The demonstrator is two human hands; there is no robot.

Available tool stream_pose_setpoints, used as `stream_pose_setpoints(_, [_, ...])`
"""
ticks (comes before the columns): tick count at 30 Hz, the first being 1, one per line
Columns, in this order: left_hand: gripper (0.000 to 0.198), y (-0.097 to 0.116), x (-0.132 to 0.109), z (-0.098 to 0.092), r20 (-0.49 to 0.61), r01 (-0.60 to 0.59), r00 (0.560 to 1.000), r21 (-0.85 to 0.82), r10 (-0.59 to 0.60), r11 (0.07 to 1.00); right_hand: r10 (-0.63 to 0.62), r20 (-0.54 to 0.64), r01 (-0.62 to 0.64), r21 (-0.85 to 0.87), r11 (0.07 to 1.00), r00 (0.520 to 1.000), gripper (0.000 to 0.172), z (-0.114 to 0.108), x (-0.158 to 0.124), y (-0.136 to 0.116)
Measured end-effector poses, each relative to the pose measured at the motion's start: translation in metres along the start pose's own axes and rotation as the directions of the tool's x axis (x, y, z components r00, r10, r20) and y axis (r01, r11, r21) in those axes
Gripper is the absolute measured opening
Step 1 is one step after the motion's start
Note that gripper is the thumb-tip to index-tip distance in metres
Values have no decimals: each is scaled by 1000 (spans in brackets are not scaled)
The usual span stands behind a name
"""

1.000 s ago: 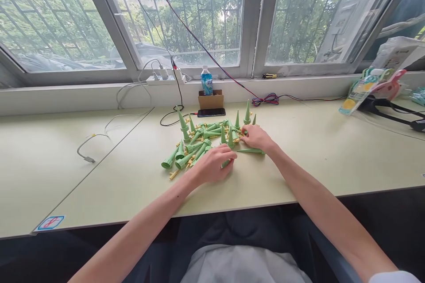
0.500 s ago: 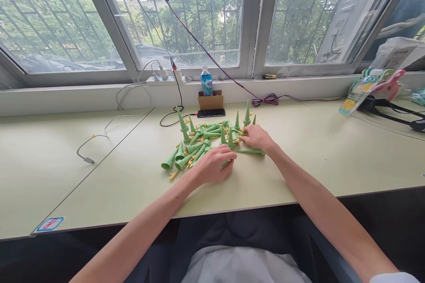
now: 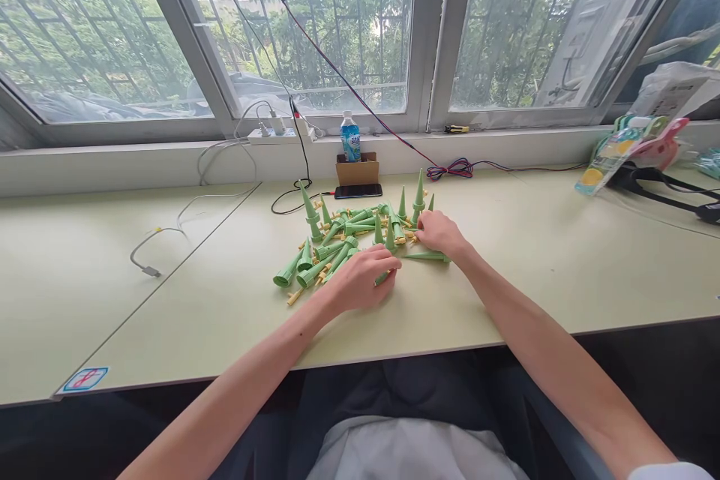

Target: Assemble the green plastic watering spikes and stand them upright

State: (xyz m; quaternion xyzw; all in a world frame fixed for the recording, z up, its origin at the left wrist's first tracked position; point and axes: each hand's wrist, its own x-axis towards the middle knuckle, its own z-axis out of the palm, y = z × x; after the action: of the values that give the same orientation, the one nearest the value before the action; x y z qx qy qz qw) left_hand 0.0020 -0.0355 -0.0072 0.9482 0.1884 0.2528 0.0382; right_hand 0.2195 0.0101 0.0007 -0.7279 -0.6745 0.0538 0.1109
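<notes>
A heap of green plastic cones (image 3: 337,240) with small yellow pegs lies on the pale table (image 3: 225,315); some cones stand upright, most lie flat. My left hand (image 3: 360,279) rests at the heap's near edge, fingers curled round a green cone whose end shows under the fingers. My right hand (image 3: 439,232) sits at the heap's right side, fingers bent down into the yellow pegs beside an upright cone (image 3: 419,191). One cone (image 3: 424,256) lies flat just under my right wrist.
A phone (image 3: 358,191), a small cardboard box (image 3: 356,169) and a water bottle (image 3: 349,137) stand behind the heap. Cables (image 3: 185,221) trail over the left of the table. Packaged goods (image 3: 624,146) lie at the far right under the window.
My right hand has shifted slightly right and back along the heap's edge. My left hand has stayed in place.
</notes>
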Motion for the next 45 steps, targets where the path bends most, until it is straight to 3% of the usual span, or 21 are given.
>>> stream_pose_setpoints(7, [22, 0, 0, -1, 28, 63, 998, -36, -62, 997, 11, 10, -11, -25, 1000, 1000, 10, -1, -1, -1])
stream_pose_setpoints(18, [47, 5, 2, -2, 164, 198, 968, -40, -189, 979, 17, -32, -18, -32, 999, 999, 9, -7, -6, -6])
stream_pose_setpoints(34, [47, 0, 2, 1, 124, 252, 961, -34, -247, 967, 7, -139, 8, 108, 994, 990, 13, -6, -6, -7])
stream_pose_setpoints(45, [47, 1, 4, 1, 120, 262, 960, -47, -255, 964, -68, -190, 103, 182, 978, 979, 19, -4, -6, -9])
